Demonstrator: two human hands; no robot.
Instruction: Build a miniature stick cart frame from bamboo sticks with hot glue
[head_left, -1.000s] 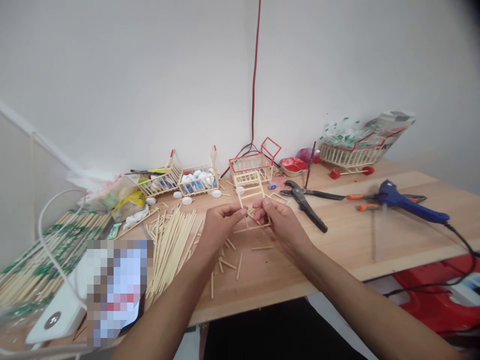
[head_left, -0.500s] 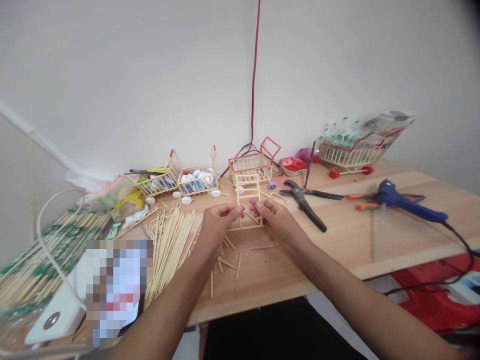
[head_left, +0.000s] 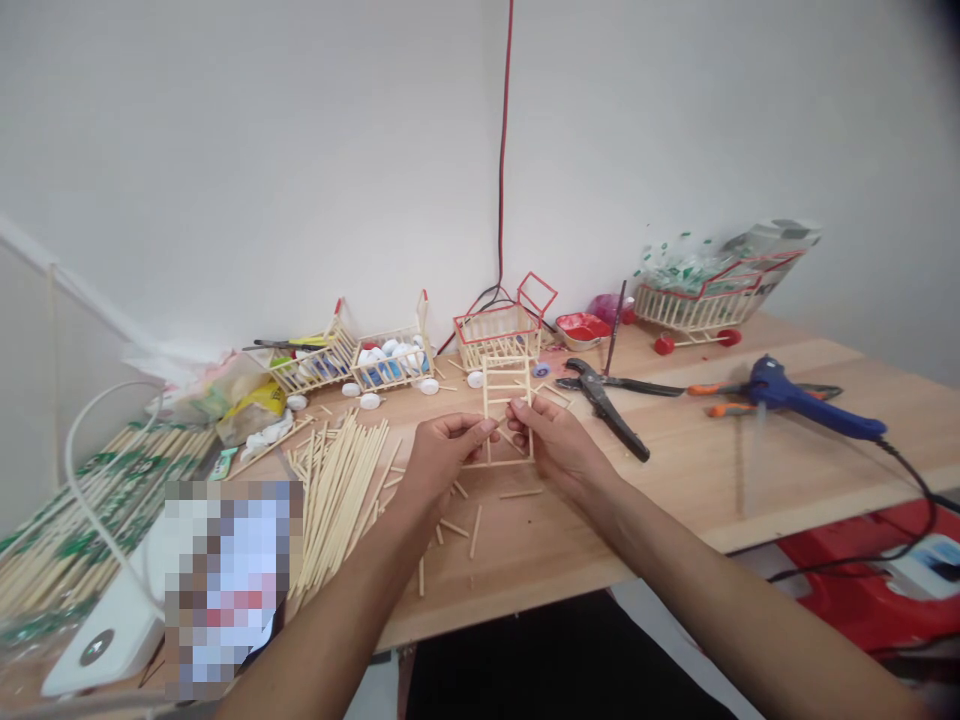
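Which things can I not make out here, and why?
In the head view:
Screen: its content is blurred by mosaic.
Stick frame: its side posts are partly covered by the left hand and right hand.
Red object: cut off by the right edge, partly hidden by the table.

Pale wooden tabletop [head_left: 675,470], long edge along wall. On its left: wrapped stick bundles [head_left: 90,515], white device [head_left: 101,640], blurred screen [head_left: 232,590] beside it. Next, loose sticks [head_left: 341,500] in a fanned heap; short offcuts [head_left: 476,532] scattered near front edge. Back: white-wheeled carts [head_left: 391,384], red-rimmed cart [head_left: 471,352], red dish [head_left: 583,344], red-wheeled cart [head_left: 686,314]. Right: dark-handled cutter [head_left: 609,408], opened; orange-handled pliers [head_left: 724,410], partly under blue glue gun [head_left: 817,408].
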